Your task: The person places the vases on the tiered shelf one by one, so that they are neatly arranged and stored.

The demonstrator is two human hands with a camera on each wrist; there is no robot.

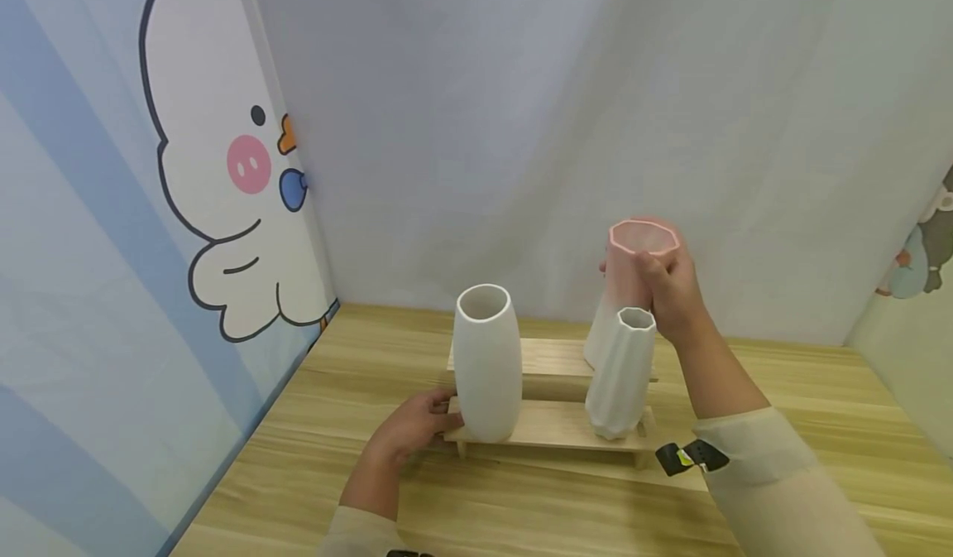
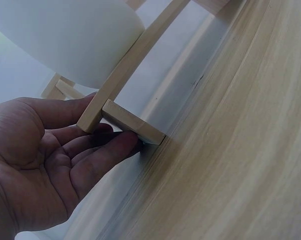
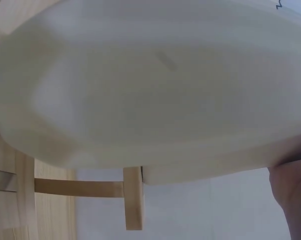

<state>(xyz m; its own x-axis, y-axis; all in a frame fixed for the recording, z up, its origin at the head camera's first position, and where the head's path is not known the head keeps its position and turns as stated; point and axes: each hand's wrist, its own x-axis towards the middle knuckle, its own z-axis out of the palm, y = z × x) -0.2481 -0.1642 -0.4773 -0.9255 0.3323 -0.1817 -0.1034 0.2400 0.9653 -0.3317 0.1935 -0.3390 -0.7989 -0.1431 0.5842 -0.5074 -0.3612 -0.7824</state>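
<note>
My right hand grips a pink-and-white faceted vase near its rim. The vase's base meets the upper shelf at the right end of a two-step wooden stand. My left hand holds the left end of the stand's lower board; in the left wrist view, the thumb lies along the board and the fingers reach the leg below. On the lower step, a smooth white vase stands at the left and a fluted white vase at the right. The fluted one fills much of the right wrist view, partly hiding the held vase.
The stand is on a wood-grain table. A pale curtain hangs close behind it, and a cartoon-printed panel borders the left side. Another printed panel is at the right.
</note>
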